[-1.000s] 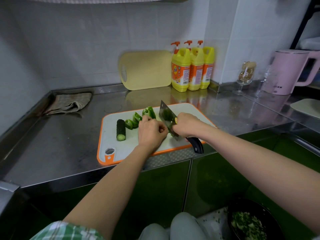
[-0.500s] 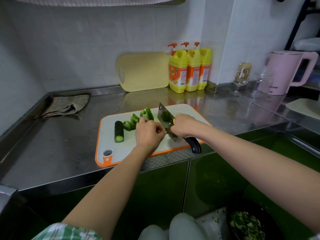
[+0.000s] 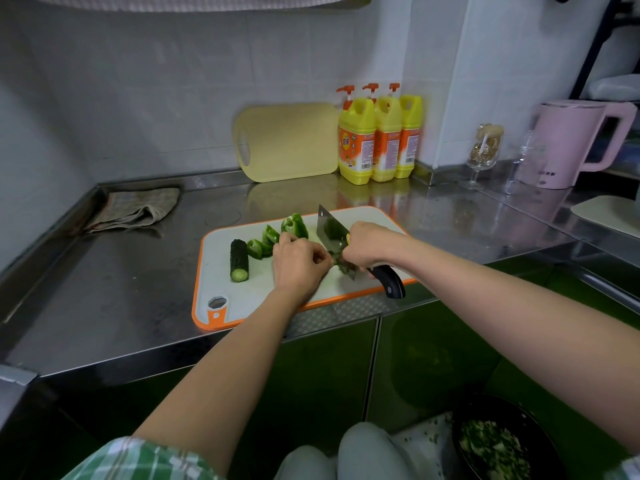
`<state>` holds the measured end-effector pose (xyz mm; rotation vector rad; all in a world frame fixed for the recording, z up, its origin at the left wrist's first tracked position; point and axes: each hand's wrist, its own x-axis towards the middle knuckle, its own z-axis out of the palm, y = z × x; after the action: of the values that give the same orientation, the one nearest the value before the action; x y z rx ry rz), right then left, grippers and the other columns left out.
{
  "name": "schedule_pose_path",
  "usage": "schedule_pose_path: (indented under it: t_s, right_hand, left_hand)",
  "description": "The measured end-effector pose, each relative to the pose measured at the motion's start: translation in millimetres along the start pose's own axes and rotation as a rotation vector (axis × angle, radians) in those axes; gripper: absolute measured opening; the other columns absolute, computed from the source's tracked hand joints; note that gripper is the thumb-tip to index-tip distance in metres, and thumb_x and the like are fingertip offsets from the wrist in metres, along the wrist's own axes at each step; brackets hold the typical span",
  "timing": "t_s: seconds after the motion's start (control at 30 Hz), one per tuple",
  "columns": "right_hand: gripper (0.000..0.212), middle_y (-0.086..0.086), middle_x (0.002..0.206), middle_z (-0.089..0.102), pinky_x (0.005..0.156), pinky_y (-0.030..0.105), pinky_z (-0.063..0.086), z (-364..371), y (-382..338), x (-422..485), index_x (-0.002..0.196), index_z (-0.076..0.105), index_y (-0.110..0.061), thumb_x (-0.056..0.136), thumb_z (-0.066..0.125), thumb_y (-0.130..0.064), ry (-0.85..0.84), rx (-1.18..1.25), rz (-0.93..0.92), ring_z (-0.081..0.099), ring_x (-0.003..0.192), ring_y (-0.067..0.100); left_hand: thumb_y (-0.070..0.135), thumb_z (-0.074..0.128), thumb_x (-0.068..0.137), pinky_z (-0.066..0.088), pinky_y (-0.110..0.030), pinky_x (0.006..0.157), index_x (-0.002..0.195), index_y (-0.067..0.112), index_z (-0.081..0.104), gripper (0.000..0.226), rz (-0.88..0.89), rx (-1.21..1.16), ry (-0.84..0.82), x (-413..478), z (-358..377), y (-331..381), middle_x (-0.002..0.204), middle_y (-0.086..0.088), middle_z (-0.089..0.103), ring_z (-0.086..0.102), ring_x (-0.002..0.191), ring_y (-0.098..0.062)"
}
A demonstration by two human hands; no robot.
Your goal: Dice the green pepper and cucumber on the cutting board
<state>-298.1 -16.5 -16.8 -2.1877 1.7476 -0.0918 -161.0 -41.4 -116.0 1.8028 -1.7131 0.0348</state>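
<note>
Mid-frame on the stainless steel counter (image 3: 121, 289) lies a white plastic cutting board (image 3: 221, 271) with an orange rim. The left hand (image 3: 298, 265) curls its fingers down on a dark green pepper strip (image 3: 341, 267), right against the flat of a broad steel cleaver (image 3: 330, 230) whose black handle the right hand (image 3: 370, 247) grips. Bright green pepper pieces (image 3: 273, 237) lie just above the left hand. A stubby dark cucumber section (image 3: 239, 259) lies further left, apart from both hands.

cucumber (image 3: 239, 260) lies left of pepper pieces (image 3: 273, 237) on the cutting board (image 3: 214, 258)
</note>
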Motion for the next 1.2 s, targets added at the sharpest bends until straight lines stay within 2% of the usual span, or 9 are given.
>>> schedule_pose_path:
  t_s: [0.17,0.3,0.4,0.53,0.63,0.77,0.9,1.0,1.2]
  right_hand:
    - [0.02,0.008,0.062,0.053,0.045,0.023,0.04,12.0,4.6,3.6,0.07,0.044,-0.008,0.088,0.05,-0.009,0.056,0.031,0.015,0.051,0.05,0.02]
    - [0.021,0.009,0.065,0.05,0.056,0.03,0.047,19.8,7.1,11.8,0.069,0.042,-0.009,0.088,0.051,-0.01,0.125,0.081,0.018,0.054,0.057,0.026]
    - [0.02,0.01,0.068,0.052,0.059,0.031,0.048,21.1,8.7,15.7,0.069,0.042,-0.01,0.088,0.051,-0.01,0.147,0.123,0.022,0.057,0.067,0.031]
    - [0.022,0.009,0.065,0.05,0.06,0.032,0.049,21.6,6.8,18.1,0.069,0.041,-0.009,0.089,0.051,-0.011,0.133,0.146,0.021,0.056,0.061,0.029]
    - [0.021,0.009,0.066,0.05,0.059,0.031,0.048,22.8,9.4,22.6,0.069,0.041,-0.009,0.089,0.049,-0.009,0.15,0.18,0.039,0.055,0.059,0.028]
    - [0.019,0.012,0.068,0.052,0.062,0.034,0.049,23.3,22.6,27.6,0.07,0.043,-0.009,0.088,0.047,-0.008,0.177,0.285,0.063,0.06,0.071,0.033]
    - [0.014,0.014,0.066,0.054,0.058,0.033,0.045,12.9,29.5,23.1,0.075,0.046,-0.007,0.089,0.046,-0.009,0.162,0.332,-0.01,0.056,0.058,0.03]
    - [0.018,0.013,0.06,0.053,0.05,0.027,0.042,5.0,27.0,14.5,0.072,0.045,-0.009,0.09,0.046,-0.008,0.111,0.301,-0.061,0.051,0.046,0.026]
    - [0.011,0.018,0.068,0.055,0.051,0.029,0.046,10.4,22.3,6.9,0.076,0.047,-0.005,0.087,0.046,-0.005,0.049,0.209,-0.047,0.056,0.052,0.03]
  left_hand:
    - [0.036,0.069,0.082,0.027,-0.031,0.074,0.08,0.026,0.076,0.013,0.061,-0.031,0.008,-1.2,-1.3,0.9,0.082,0.001,0.067,0.04,0.098,-0.023]
    - [0.036,0.068,0.082,0.027,-0.031,0.075,0.08,0.022,0.076,0.016,0.077,-0.034,-0.002,-2.2,-3.1,1.7,0.079,0.001,0.067,0.04,0.097,-0.022]
    - [0.034,0.069,0.08,0.027,-0.032,0.075,0.08,0.022,0.076,0.014,0.085,-0.049,-0.006,-3.3,-4.7,2.7,0.078,0.001,0.066,0.041,0.098,-0.022]
    - [0.027,0.067,0.079,0.026,-0.032,0.073,0.079,0.02,0.075,0.01,0.152,-0.028,0.009,-5.9,-8.9,8.8,0.074,-0.002,0.063,0.042,0.096,-0.025]
    - [0.026,0.068,0.08,0.028,-0.032,0.075,0.08,0.022,0.075,0.008,0.145,-0.024,-0.002,-7.7,-13.0,11.3,0.074,0.001,0.06,0.042,0.098,-0.024]
    - [0.032,0.069,0.082,0.025,-0.03,0.075,0.081,0.027,0.075,0.009,0.107,-0.009,-0.022,-8.0,-13.8,9.0,0.08,0.001,0.064,0.041,0.1,-0.023]
    - [0.038,0.07,0.082,0.022,-0.029,0.075,0.087,0.031,0.075,0.01,0.075,0.017,-0.003,-9.5,-13.7,7.1,0.083,0.008,0.065,0.038,0.102,-0.02]
    - [0.037,0.069,0.08,0.021,-0.028,0.073,0.08,0.031,0.074,0.007,0.02,0.013,0.005,-8.8,-12.1,5.1,0.085,0.007,0.064,0.039,0.102,-0.021]
    - [0.036,0.068,0.079,0.021,-0.029,0.072,0.078,0.03,0.073,0.008,0.016,0.04,0.004,-9.0,-10.4,7.7,0.083,0.003,0.064,0.04,0.101,-0.022]
